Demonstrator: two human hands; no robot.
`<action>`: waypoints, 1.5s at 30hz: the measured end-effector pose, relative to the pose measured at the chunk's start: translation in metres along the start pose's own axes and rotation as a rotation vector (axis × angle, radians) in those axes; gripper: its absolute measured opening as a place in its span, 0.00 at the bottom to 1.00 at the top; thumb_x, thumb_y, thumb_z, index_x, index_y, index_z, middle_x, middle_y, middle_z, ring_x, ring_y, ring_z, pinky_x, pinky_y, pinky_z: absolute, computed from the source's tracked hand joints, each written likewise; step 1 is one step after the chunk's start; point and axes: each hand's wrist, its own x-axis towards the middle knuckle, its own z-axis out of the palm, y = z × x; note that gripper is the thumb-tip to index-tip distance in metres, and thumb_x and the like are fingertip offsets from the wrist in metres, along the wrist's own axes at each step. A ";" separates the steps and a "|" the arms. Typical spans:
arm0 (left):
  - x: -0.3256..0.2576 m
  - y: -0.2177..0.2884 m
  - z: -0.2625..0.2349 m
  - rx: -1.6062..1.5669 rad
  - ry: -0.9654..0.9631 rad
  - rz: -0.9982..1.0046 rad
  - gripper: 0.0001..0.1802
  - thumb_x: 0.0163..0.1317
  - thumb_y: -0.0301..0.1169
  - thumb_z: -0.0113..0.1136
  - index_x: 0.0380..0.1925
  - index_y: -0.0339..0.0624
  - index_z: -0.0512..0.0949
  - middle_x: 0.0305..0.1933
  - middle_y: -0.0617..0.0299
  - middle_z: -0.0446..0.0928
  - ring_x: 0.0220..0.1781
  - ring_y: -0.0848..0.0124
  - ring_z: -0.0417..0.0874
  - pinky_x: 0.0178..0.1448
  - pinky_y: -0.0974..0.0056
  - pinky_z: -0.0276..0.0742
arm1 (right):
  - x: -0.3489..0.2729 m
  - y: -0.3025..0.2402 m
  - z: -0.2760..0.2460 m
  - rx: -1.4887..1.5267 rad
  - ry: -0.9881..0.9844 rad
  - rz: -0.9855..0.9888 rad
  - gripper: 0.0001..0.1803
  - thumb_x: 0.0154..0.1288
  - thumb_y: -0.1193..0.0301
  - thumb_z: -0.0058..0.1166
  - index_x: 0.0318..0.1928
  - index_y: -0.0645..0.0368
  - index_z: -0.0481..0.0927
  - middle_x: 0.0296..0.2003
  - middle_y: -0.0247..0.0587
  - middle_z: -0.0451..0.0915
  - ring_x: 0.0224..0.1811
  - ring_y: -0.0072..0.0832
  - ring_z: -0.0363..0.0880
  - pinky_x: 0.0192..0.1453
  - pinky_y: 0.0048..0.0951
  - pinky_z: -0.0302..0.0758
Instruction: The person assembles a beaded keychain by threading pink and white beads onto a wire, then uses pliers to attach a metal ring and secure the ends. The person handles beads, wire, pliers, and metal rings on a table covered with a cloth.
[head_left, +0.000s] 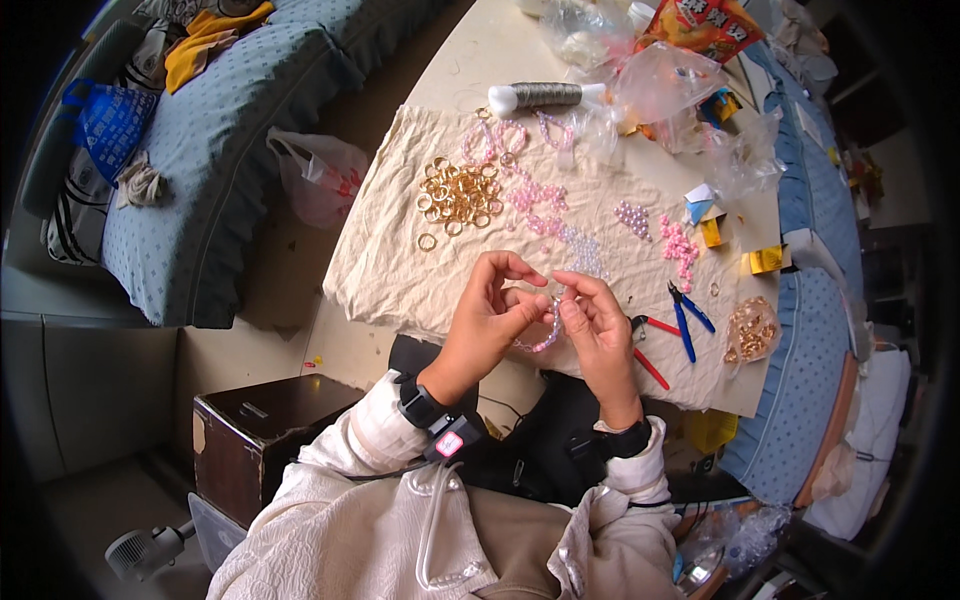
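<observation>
Near the front edge of the cloth, my left hand and my right hand are close together, fingers pinched. Between them runs a strand of pink and pale beads, curving down from the fingertips. Both hands grip it; the fingers partly hide its upper end. Just beyond my fingertips lie loose clear beads. Pink pearly beads are spread farther back. To the right of my right hand lie red-handled pliers and blue-handled cutters.
A pile of gold rings sits left on the beige cloth. Purple beads and pink beads lie right, near a bag of gold pieces. A wire spool and plastic bags stand at the back.
</observation>
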 end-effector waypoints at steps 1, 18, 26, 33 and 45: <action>0.000 0.000 0.000 0.007 0.005 0.001 0.23 0.70 0.19 0.65 0.59 0.37 0.65 0.58 0.53 0.74 0.48 0.72 0.86 0.54 0.66 0.86 | 0.001 0.001 -0.001 -0.043 -0.014 -0.028 0.12 0.82 0.73 0.51 0.59 0.64 0.79 0.46 0.33 0.78 0.47 0.19 0.79 0.54 0.21 0.76; -0.005 0.000 0.006 0.102 -0.023 0.065 0.19 0.75 0.21 0.60 0.61 0.38 0.66 0.56 0.56 0.75 0.54 0.72 0.83 0.59 0.65 0.83 | 0.001 -0.009 0.009 -0.293 0.092 -0.146 0.16 0.65 0.84 0.58 0.53 0.61 0.82 0.49 0.42 0.80 0.45 0.29 0.85 0.45 0.26 0.83; -0.004 -0.004 0.006 0.086 -0.053 0.069 0.16 0.76 0.22 0.59 0.58 0.38 0.69 0.53 0.58 0.76 0.52 0.72 0.82 0.58 0.65 0.82 | -0.002 -0.003 0.009 -0.355 0.114 -0.137 0.18 0.67 0.87 0.56 0.57 0.67 0.79 0.45 0.38 0.79 0.43 0.20 0.83 0.47 0.23 0.83; -0.005 0.001 0.004 0.131 -0.114 -0.076 0.14 0.77 0.23 0.58 0.58 0.39 0.71 0.51 0.62 0.78 0.47 0.76 0.81 0.52 0.68 0.80 | -0.003 0.001 0.008 -0.309 0.183 -0.106 0.18 0.69 0.85 0.58 0.58 0.66 0.78 0.42 0.34 0.79 0.42 0.15 0.79 0.46 0.17 0.78; -0.007 -0.005 0.003 0.465 -0.209 0.037 0.14 0.79 0.25 0.55 0.61 0.36 0.74 0.52 0.63 0.80 0.52 0.76 0.81 0.57 0.68 0.78 | -0.003 0.000 0.002 0.241 0.144 0.196 0.17 0.72 0.81 0.58 0.58 0.63 0.70 0.40 0.35 0.81 0.38 0.14 0.80 0.39 0.16 0.78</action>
